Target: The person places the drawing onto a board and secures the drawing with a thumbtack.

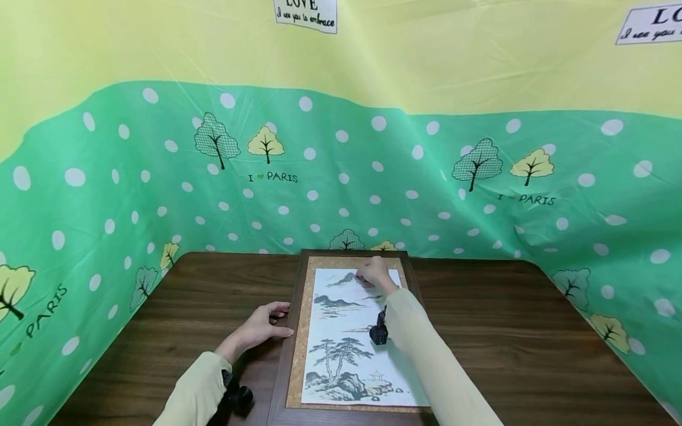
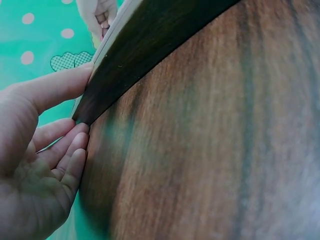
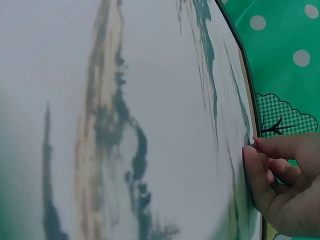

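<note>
A cork board [image 1: 298,367] with a brown wooden frame lies on the table. On it is a white sheet with a landscape painting [image 1: 333,331] of mountains, pines and a pavilion. Near the sheet's top, my right hand [image 1: 376,273] pinches a small red push pin [image 3: 255,141] between thumb and index finger; whether its point has entered the paper I cannot tell. My left hand [image 1: 261,324] touches the frame's left side, its thumb and fingertips resting along the edge [image 2: 115,60]. The right forearm hides part of the sheet's right side.
Beneath everything is a dark wood-grain table [image 1: 490,331] with rounded far corners. A green and yellow curtain [image 1: 341,160] with dots and trees hangs behind and on both sides. Each wrist carries a black camera, as the left wrist camera [image 1: 237,397] shows.
</note>
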Demonstrator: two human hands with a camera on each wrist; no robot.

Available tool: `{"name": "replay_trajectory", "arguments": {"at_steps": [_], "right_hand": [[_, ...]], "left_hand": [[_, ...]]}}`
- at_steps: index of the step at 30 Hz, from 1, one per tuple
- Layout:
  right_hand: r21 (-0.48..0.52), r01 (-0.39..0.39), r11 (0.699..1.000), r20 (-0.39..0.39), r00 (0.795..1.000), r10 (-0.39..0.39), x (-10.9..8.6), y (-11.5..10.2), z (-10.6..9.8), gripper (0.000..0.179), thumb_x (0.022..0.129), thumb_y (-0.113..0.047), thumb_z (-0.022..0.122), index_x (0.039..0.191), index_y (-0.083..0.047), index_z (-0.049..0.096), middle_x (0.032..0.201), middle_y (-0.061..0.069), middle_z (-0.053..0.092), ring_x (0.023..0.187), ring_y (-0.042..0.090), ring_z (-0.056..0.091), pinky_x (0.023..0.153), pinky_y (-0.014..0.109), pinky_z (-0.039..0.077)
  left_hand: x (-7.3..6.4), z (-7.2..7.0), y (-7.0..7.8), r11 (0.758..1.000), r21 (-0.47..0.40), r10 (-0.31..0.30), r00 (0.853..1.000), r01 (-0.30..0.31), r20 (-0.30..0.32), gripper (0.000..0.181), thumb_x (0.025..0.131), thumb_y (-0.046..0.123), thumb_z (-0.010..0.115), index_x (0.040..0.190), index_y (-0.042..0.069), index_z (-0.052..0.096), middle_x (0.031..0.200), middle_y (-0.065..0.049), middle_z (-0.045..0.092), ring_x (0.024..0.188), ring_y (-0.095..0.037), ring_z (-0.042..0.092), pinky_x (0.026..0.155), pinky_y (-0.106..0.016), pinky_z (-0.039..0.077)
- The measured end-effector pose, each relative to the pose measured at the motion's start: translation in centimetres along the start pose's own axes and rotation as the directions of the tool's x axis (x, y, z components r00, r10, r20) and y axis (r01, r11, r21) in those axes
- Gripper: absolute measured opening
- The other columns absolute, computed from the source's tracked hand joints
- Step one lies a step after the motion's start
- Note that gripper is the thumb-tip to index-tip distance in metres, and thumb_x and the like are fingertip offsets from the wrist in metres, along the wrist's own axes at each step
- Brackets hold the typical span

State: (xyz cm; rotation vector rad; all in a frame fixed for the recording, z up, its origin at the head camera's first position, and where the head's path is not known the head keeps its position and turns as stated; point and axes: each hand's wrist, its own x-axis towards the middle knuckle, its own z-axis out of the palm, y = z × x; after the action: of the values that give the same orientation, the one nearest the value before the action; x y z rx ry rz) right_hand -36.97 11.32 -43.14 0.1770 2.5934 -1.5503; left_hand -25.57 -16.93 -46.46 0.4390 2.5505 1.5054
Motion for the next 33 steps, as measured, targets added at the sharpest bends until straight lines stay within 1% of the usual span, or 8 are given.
{"name": "replay_trajectory", "arguments": {"at_steps": [6,11,14,18,22,25,30,33], "right_hand": [[0.097,-0.007,0.995,-0.014,1.0,0.009,-0.1,0.5,-0.1,0.032,0.08,0.0,0.061,0.052,-0.008,0.047,0.049,0.005,0.046,0.042,0.014,0.047,0.043,0.024,0.043],[0.122,0.009,0.993,-0.033,0.999,-0.005,0.0,0.9,-0.1,0.006,0.08,0.002,0.063,0.077,0.005,0.067,0.062,0.011,0.058,0.048,0.014,0.054,0.044,0.023,0.046],[0.115,0.021,0.993,-0.038,0.999,-0.016,0.0,1.1,0.0,0.007,0.081,0.003,0.062,0.082,0.007,0.067,0.065,0.012,0.06,0.049,0.014,0.054,0.044,0.023,0.046],[0.099,0.024,0.995,-0.068,0.998,-0.018,0.0,1.3,0.2,0.007,0.08,0.004,0.062,0.074,0.004,0.066,0.061,0.01,0.058,0.049,0.014,0.054,0.044,0.023,0.047],[0.1,0.018,0.995,-0.093,0.996,-0.009,0.2,1.3,0.4,0.03,0.079,0.004,0.063,0.054,-0.006,0.049,0.052,0.005,0.05,0.045,0.014,0.052,0.043,0.024,0.046],[0.084,0.028,0.996,-0.098,0.995,-0.02,0.2,1.2,0.6,0.044,0.08,0.004,0.061,0.05,-0.011,0.033,0.05,0.004,0.048,0.043,0.015,0.052,0.042,0.025,0.044],[0.004,0.056,0.998,-0.112,0.992,-0.056,0.0,1.1,0.6,0.041,0.083,0.002,0.058,0.049,-0.01,0.038,0.064,0.009,0.063,0.048,0.017,0.056,0.042,0.026,0.041],[0.01,0.068,0.998,-0.104,0.992,-0.067,0.0,1.3,0.5,0.036,0.083,0.003,0.057,0.052,-0.008,0.044,0.074,0.011,0.066,0.055,0.016,0.059,0.042,0.025,0.043]], "left_hand": [[0.0,0.1,0.1,1.0,0.005,-0.005,1.0,0.005,-0.008,0.06,0.072,0.012,0.076,0.123,-0.006,0.049,0.115,-0.017,0.055,0.103,-0.029,0.05,0.084,-0.04,0.043],[-0.1,0.3,0.3,1.0,-0.019,-0.001,1.0,0.001,-0.026,0.059,0.072,0.009,0.075,0.122,-0.008,0.049,0.114,-0.018,0.055,0.103,-0.03,0.05,0.084,-0.043,0.042],[-0.2,0.3,0.3,1.0,-0.021,-0.007,0.999,0.006,-0.033,0.059,0.072,0.008,0.075,0.122,-0.008,0.049,0.114,-0.018,0.055,0.103,-0.03,0.05,0.085,-0.044,0.042],[-0.1,0.3,0.3,1.0,-0.001,-0.009,1.0,0.009,-0.027,0.059,0.072,0.01,0.076,0.122,-0.007,0.05,0.114,-0.017,0.056,0.103,-0.029,0.05,0.085,-0.041,0.043],[-0.1,0.2,0.2,1.0,0.007,-0.008,1.0,0.008,-0.026,0.059,0.072,0.012,0.076,0.122,-0.005,0.051,0.114,-0.016,0.056,0.103,-0.028,0.05,0.084,-0.039,0.043],[-0.1,0.1,0.2,1.0,0.006,-0.004,1.0,0.004,-0.024,0.059,0.072,0.012,0.076,0.122,-0.006,0.051,0.114,-0.016,0.056,0.103,-0.029,0.05,0.085,-0.04,0.043],[0.0,0.0,0.1,1.0,0.004,0.003,1.0,-0.003,-0.019,0.059,0.072,0.013,0.076,0.122,-0.006,0.05,0.115,-0.017,0.055,0.104,-0.029,0.05,0.085,-0.041,0.042],[0.0,0.1,0.0,1.0,0.003,0.001,1.0,-0.001,-0.024,0.059,0.072,0.013,0.076,0.122,-0.006,0.05,0.115,-0.016,0.055,0.104,-0.029,0.05,0.085,-0.041,0.042]]}}
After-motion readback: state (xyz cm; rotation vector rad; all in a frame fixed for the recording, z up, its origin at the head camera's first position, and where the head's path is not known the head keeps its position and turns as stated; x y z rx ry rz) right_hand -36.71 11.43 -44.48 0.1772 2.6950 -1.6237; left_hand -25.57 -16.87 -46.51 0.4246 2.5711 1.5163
